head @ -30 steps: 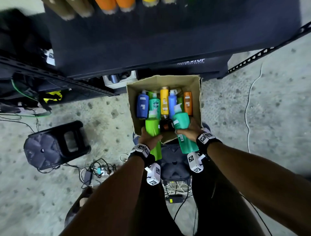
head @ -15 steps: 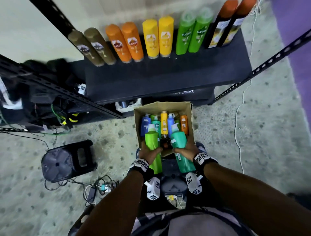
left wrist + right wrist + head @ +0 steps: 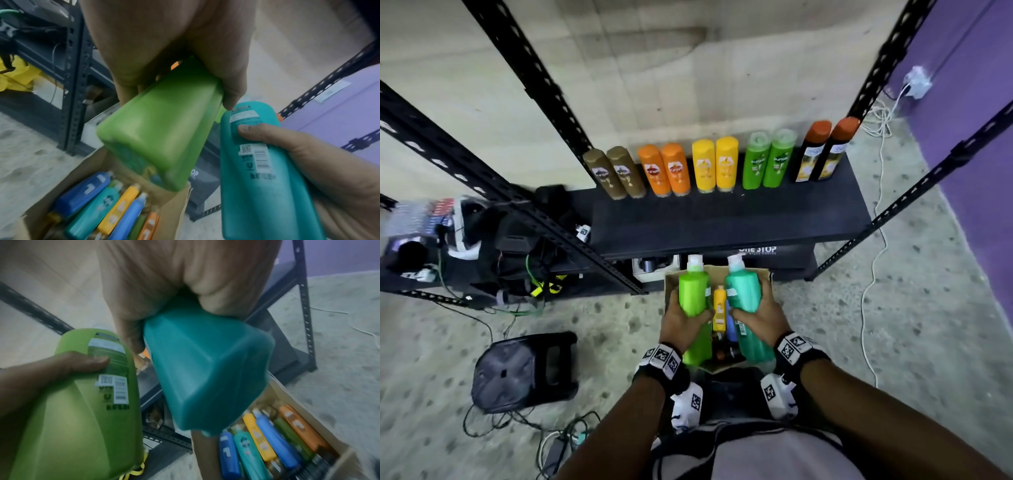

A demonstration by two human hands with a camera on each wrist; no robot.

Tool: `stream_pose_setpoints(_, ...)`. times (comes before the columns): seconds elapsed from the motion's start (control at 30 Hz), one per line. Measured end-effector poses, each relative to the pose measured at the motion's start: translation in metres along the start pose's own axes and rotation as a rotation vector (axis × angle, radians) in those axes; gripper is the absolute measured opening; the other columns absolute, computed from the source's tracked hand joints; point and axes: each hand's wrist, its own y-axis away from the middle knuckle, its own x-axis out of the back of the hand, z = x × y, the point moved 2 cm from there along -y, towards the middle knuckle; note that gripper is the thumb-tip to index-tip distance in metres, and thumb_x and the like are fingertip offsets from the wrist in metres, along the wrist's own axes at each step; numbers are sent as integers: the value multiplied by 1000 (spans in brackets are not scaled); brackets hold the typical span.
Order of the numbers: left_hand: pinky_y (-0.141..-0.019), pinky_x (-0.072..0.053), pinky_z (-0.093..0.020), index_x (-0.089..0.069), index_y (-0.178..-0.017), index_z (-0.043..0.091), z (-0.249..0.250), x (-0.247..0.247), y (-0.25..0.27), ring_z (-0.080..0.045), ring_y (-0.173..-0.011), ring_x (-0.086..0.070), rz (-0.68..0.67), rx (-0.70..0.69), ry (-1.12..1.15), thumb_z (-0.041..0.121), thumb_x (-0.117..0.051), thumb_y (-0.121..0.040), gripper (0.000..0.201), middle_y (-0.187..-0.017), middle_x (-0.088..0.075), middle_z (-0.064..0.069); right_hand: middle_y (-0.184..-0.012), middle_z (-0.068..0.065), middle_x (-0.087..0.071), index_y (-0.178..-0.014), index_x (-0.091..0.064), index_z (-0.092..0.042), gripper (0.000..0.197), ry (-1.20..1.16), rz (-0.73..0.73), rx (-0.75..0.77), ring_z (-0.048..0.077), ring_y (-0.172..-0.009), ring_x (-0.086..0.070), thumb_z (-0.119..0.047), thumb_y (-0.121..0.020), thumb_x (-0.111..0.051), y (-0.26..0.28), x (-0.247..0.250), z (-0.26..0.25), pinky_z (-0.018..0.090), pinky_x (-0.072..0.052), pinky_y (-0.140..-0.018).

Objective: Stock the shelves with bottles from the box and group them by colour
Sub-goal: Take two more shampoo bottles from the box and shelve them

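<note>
Left hand (image 3: pixel 681 325) wrapped around a tall lime-green plastic bottle (image 3: pixel 694 301), right hand (image 3: pixel 760 317) clasping a tall teal plastic bottle (image 3: pixel 744 298) — both raised side by side above the open brown cardboard box (image 3: pixel 763 277). Inside the box, more coloured bottles (image 3: pixel 265 444). Ahead on the black shelf board (image 3: pixel 722 219) — paired bottles (image 3: pixel 715 166) grouped by colour.

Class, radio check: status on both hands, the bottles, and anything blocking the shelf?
Left hand grips green bottle. Right hand grips teal bottle. Both above box. Shelf front unobstructed.
</note>
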Motion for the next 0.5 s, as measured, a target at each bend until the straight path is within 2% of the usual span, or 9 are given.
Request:
stream_pose_setpoints(0.07,-83,-50,-31,-48,-135,30,18,8,-1,-22,-99,-67,18,-55,37,48,-85,-67,79,-103,-67,8,-110,-10,-64,-146,-30,-37,90,-11,59,68,8,-91,-65,-38,-75,-85,-3,4,-19,11,-44,-67)
stream_pose_setpoints(0.13,-88,-53,-36,-47,-137,31,37,16,-2,-21,-101,-67,28,-113,88,49,-83,-63,84,-110,-69,4,-110,-8,-64,-145,-31,-40,86,-27,108,139,15,-92,-66,-40,-76,-83,-5,8,-39,12,-45,-68)
stream_pose_setpoints(0.23,-82,-49,-28,-45,-140,36,65,32,-6,-13,-97,-67,82,-204,130,44,-83,-68,82,-107,-69,11,-114,-8,-65,-143,-28,-48,87,-41,155,231,18,-94,-67,-51,-72,-78,-9,15,-71,29,-53,-77)
stream_pose_setpoints(0.27,-81,-50,-28,-44,-140,37,75,37,-7,-11,-95,-67,97,-236,149,43,-84,-70,81,-106,-69,12,-114,-11,-65,-142,-28,-51,87,-55,168,262,13,-94,-67,-55,-70,-77,-10,18,-81,29,-54,-78)
stream_pose_setpoints(0.33,-77,-52,-27,-43,-137,39,94,49,-7,-6,-92,-67,136,-288,178,46,-84,-69,80,-105,-69,13,-112,-23,-63,-141,-28,-54,86,-87,192,335,-4,-91,-65,-56,-71,-77,-12,23,-100,17,-51,-74)
stream_pose_setpoints(0.37,-77,-53,-28,-43,-135,40,104,55,-7,-5,-92,-67,157,-311,194,48,-83,-67,79,-104,-69,14,-112,-26,-62,-141,-28,-55,84,-95,207,373,-8,-91,-64,-55,-72,-77,-13,25,-110,13,-49,-72)
stream_pose_setpoints(0.5,-84,-57,-36,-46,-131,41,138,77,-4,-4,-92,-68,223,-405,273,44,-85,-68,74,-104,-71,14,-117,-23,-63,-137,-29,-61,80,-122,269,487,-12,-98,-63,-57,-74,-78,-16,37,-150,14,-49,-78)
